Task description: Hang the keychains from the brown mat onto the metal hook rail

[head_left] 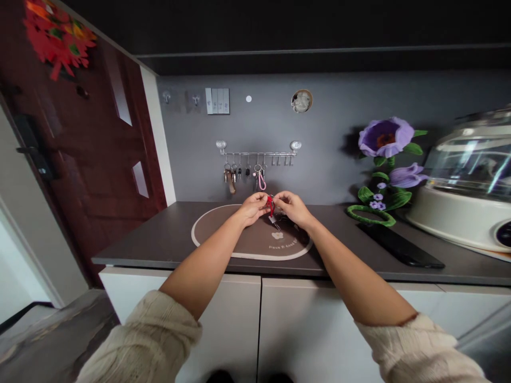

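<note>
Both my hands are stretched out over a dark countertop (167, 239), meeting above an oval brown mat (223, 234). My left hand (252, 207) and my right hand (293, 207) both pinch a small red key strap (271, 205) between their fingertips. A silver key or tag (273, 221) dangles from it just above the mat. Dark keys seem to lie under my right hand, mostly hidden.
On the grey wall behind hangs a metal hook rail (258, 154) with several key bunches. A purple artificial flower (385, 138) stands to the right, beside a flat black device (399, 247) and a large white appliance (467, 197). A dark red door (91, 138) is at the left.
</note>
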The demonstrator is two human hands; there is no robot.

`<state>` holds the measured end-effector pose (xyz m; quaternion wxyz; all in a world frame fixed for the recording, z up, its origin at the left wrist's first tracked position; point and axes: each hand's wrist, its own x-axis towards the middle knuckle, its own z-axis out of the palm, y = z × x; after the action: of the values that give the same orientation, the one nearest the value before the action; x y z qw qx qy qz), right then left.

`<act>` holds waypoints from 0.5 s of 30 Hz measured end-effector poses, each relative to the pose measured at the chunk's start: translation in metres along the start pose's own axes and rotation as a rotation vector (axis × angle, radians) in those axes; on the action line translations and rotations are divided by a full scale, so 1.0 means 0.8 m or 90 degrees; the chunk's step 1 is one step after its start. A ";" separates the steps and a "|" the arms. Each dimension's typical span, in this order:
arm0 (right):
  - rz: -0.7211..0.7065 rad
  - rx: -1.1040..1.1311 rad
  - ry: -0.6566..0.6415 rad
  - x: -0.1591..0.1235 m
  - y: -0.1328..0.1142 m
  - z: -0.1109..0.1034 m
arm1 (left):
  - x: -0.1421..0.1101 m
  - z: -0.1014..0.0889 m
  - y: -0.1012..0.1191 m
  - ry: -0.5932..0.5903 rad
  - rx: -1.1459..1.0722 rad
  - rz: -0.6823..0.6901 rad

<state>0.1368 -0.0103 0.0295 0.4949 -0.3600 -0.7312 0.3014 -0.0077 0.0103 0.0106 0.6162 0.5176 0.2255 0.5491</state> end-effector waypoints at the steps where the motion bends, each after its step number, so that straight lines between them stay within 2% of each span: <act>1: 0.002 0.008 -0.001 0.000 -0.001 0.000 | 0.000 0.000 0.000 -0.003 -0.002 0.002; 7: -0.046 -0.018 0.037 0.002 -0.001 -0.002 | -0.001 0.002 0.001 -0.010 0.014 0.012; 15: -0.071 -0.057 0.093 0.011 0.013 -0.011 | 0.001 0.003 -0.003 0.049 0.099 0.014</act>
<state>0.1452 0.0037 0.0284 0.5463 -0.3613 -0.7248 0.2139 -0.0043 0.0109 0.0094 0.5591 0.5446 0.2853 0.5563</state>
